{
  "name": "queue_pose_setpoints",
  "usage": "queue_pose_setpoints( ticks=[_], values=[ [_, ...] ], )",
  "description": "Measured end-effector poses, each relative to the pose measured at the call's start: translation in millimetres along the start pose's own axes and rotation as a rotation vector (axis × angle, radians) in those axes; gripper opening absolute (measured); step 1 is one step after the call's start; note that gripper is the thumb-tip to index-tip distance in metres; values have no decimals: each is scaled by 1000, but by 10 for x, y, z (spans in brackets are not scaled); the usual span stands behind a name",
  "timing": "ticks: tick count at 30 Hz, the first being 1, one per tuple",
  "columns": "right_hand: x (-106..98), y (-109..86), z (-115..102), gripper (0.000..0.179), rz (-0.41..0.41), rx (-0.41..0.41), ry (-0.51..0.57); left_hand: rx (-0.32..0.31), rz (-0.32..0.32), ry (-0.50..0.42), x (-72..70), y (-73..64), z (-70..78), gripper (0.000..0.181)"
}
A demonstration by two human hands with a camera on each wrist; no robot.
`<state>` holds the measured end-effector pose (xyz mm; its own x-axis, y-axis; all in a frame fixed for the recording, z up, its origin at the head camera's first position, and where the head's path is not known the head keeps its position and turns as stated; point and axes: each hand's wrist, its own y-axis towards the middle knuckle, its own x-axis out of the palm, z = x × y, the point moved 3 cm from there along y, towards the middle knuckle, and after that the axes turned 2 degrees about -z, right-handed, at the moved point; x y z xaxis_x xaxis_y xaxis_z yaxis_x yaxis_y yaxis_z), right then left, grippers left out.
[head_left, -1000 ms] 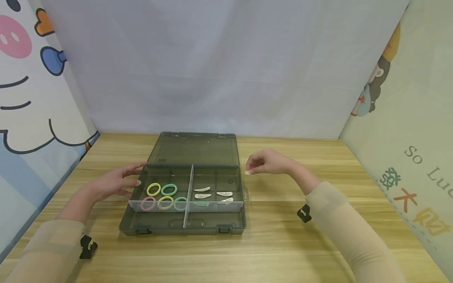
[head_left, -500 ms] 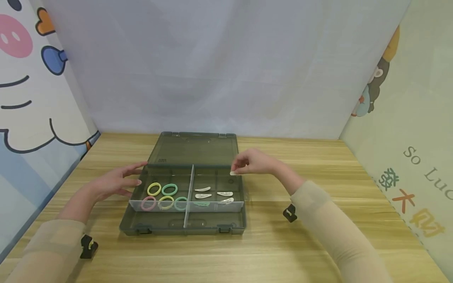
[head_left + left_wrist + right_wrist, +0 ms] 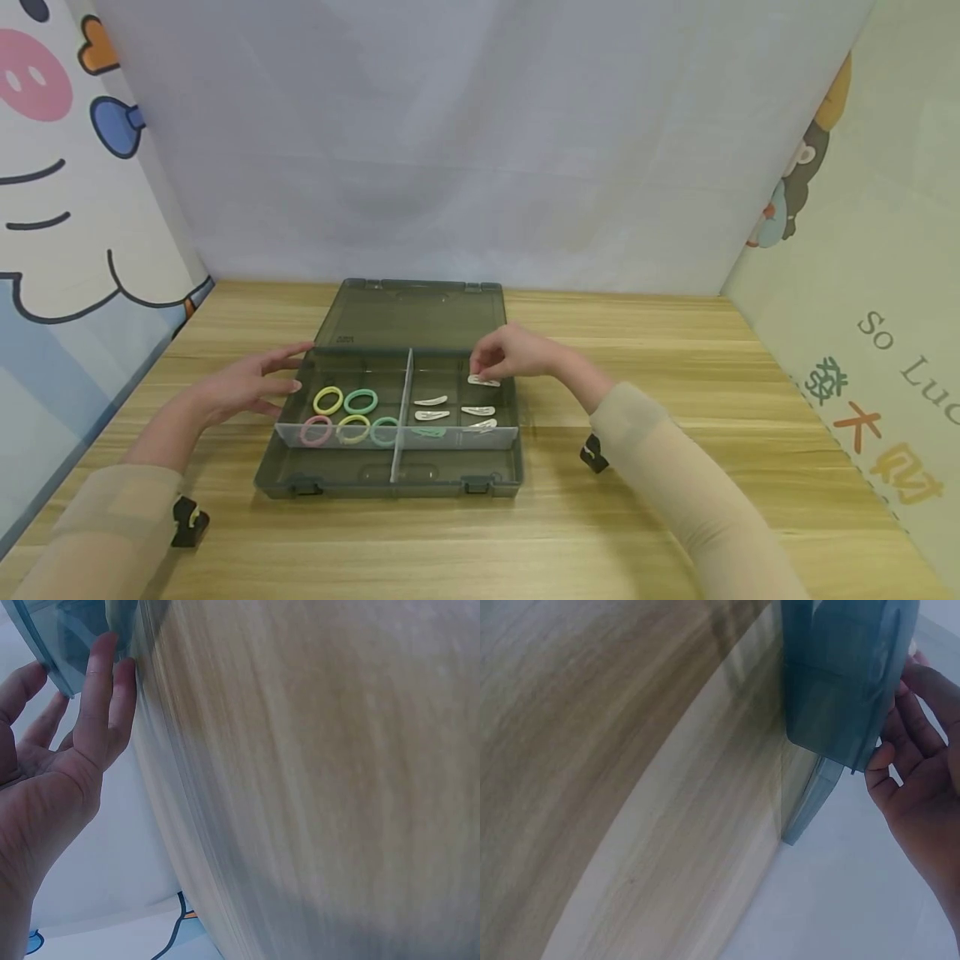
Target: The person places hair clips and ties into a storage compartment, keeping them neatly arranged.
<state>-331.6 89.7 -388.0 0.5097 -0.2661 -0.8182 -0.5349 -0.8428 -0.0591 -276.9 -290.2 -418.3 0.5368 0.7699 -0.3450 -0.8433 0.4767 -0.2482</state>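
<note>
In the head view, a grey see-through box (image 3: 352, 485) lies open on the table, divided into compartments. My right hand (image 3: 517, 352) pinches a white hair clip (image 3: 486, 382) over the back right compartment, where several other white hair clips (image 3: 432, 415) and a green hair clip (image 3: 429, 432) lie. Whether the pinched clip touches the box floor, I cannot tell. Hair ties in yellow, green (image 3: 361, 412) and pink sit in the back left compartment. Fingers of my left hand (image 3: 240, 387) rest spread against the box's left side; the left wrist view shows them fairly straight.
The box's lid (image 3: 416, 317) is folded back flat behind it. Wooden tabletop (image 3: 637, 358) extends around the box. A pale cloth (image 3: 450, 167) hangs at the back, with printed panels on both sides. A black wrist device (image 3: 594, 454) is worn below the right sleeve.
My right hand has moved left and slightly down, carrying the white hair clip from beside the box to over the back right compartment. My left hand has stayed at the box's left side.
</note>
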Motion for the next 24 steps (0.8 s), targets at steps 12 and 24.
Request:
queue_pose_setpoints(
  ticks=[12, 24],
  values=[
    [143, 137, 11, 4, -90, 35, -80, -5, -2, 6, -5, -3, -5, 72],
    [222, 167, 18, 3, -107, 29, -214, 4, -11, -10, -10, 13, -22, 72]
  ],
)
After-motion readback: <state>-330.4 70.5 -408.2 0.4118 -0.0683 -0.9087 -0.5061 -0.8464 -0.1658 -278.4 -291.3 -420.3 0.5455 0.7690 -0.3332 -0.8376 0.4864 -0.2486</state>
